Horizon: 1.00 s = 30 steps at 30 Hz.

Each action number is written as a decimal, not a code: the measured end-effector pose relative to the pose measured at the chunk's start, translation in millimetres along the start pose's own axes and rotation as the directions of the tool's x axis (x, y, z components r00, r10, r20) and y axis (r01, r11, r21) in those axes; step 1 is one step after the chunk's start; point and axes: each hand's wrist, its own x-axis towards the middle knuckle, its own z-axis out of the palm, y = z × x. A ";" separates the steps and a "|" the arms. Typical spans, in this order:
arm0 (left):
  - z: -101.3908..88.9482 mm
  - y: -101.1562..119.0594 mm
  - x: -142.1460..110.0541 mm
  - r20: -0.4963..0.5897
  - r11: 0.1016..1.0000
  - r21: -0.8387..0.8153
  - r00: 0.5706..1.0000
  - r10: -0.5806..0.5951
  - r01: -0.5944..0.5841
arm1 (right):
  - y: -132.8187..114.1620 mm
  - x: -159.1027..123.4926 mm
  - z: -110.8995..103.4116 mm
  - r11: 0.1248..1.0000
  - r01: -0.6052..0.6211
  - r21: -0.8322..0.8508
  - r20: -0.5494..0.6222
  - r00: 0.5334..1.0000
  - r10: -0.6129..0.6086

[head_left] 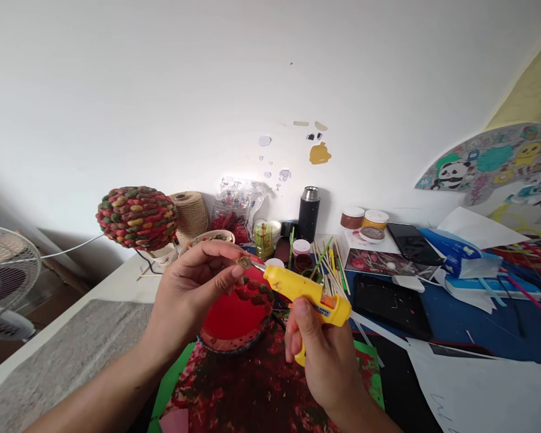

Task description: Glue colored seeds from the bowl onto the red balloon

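My left hand [193, 288] pinches a small tan piece that looks like a peanut shell [243, 262] between thumb and fingertips. My right hand [322, 349] is wrapped round the handle of a yellow hot glue gun [297, 285]. The gun's metal nozzle points left and meets, or nearly meets, the shell piece; I cannot tell which. Below my hands lies a round red form [228, 319], with dark red and green shell-like pieces [255, 294] along its upper right part and a patterned rim at its lower edge. My left hand partly hides it.
A paint-stained sheet [252, 391] covers the work area. Behind stand a ball of coloured pieces [137, 218], a twine spool [190, 216], a black flask [309, 213], paint jars [352, 218] and sticks [336, 264]. A black tray [390, 307] and phone [412, 243] lie right; a fan [6, 276] stands left.
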 end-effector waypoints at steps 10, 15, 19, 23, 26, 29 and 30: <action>-0.7 0.4 -0.1 -0.023 1.000 0.011 1.000 0.016 -0.016 | -1.1 -0.6 0.7 1.000 0.000 -0.022 -0.011 1.000 0.000; 0.4 1.2 -0.3 -0.051 0.999 0.017 0.998 0.029 -0.028 | 1.9 -0.9 -0.7 0.999 0.007 -0.039 -0.001 1.000 -0.008; 0.7 2.4 -0.6 -0.084 0.999 0.019 0.996 0.030 -0.029 | 2.3 -0.6 -1.0 0.999 0.014 -0.038 -0.011 1.000 -0.014; 0.8 3.1 -1.1 -0.073 1.000 0.013 0.997 0.019 -0.018 | 6.9 -2.7 -0.9 0.999 0.020 -0.031 -0.017 1.000 -0.020; 1.3 3.0 -0.8 -0.056 1.000 0.003 0.998 0.026 -0.026 | 11.9 -4.5 -0.6 1.000 0.020 -0.017 -0.024 0.999 -0.021; 1.8 2.4 0.0 -0.039 0.999 -0.013 0.999 0.032 -0.033 | 13.6 -4.5 -0.1 1.000 0.024 -0.014 -0.021 0.999 -0.024; 1.8 2.1 0.2 -0.034 0.999 -0.018 0.999 0.033 -0.034 | 13.0 -4.1 0.0 1.000 0.026 -0.012 -0.023 0.999 -0.026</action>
